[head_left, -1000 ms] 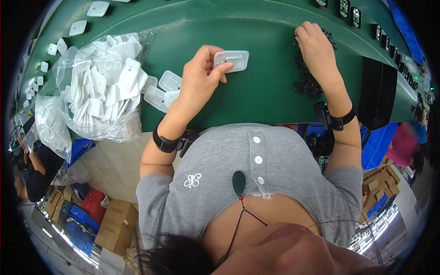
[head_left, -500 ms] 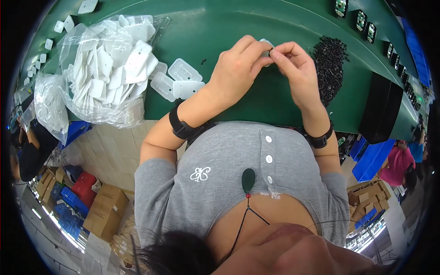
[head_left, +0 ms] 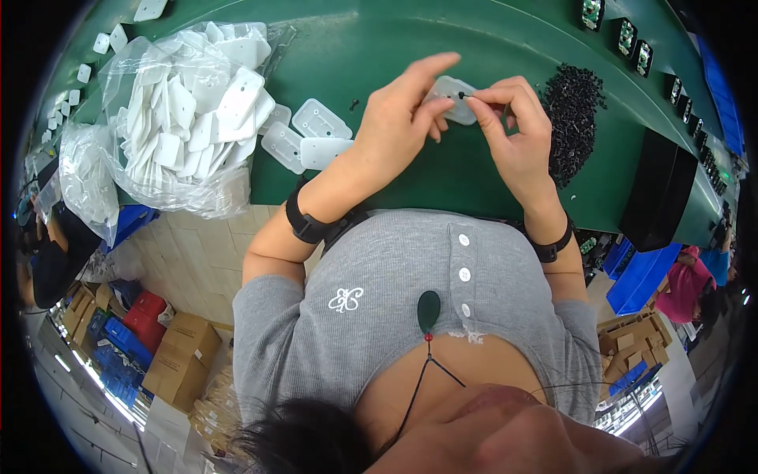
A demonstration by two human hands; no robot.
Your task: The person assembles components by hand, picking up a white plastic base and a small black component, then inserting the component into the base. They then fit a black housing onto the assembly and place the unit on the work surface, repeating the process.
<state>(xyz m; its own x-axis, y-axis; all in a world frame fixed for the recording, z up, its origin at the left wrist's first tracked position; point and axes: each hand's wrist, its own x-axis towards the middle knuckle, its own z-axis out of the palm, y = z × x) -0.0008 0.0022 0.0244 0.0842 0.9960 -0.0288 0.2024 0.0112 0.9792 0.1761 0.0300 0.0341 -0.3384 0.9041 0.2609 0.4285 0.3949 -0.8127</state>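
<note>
My left hand (head_left: 401,110) grips a translucent white plastic cover (head_left: 452,85) with rounded corners, its thumb on the face and the index finger stretched above the edge. My right hand (head_left: 515,114) pinches at a small black part (head_left: 463,95) on the face of that cover, thumb and fingertips together; how deep the part sits I cannot tell. Just right of my right hand lies a heap of small black parts (head_left: 573,118). To the left of my left forearm, several similar white covers (head_left: 322,120) lie loose on the green table (head_left: 379,47).
An open clear plastic bag (head_left: 118,87) heaped with white covers stands at the left. A black box (head_left: 657,186) is at the right edge, with a blue bin (head_left: 643,276) below it. Circuit boards in black housings (head_left: 626,37) line the far right; a loose black part (head_left: 354,103) lies mid-table.
The cover has turned so that its face shows between my hands. My left index finger has lifted and straightened, and my hands have drawn slightly apart.
</note>
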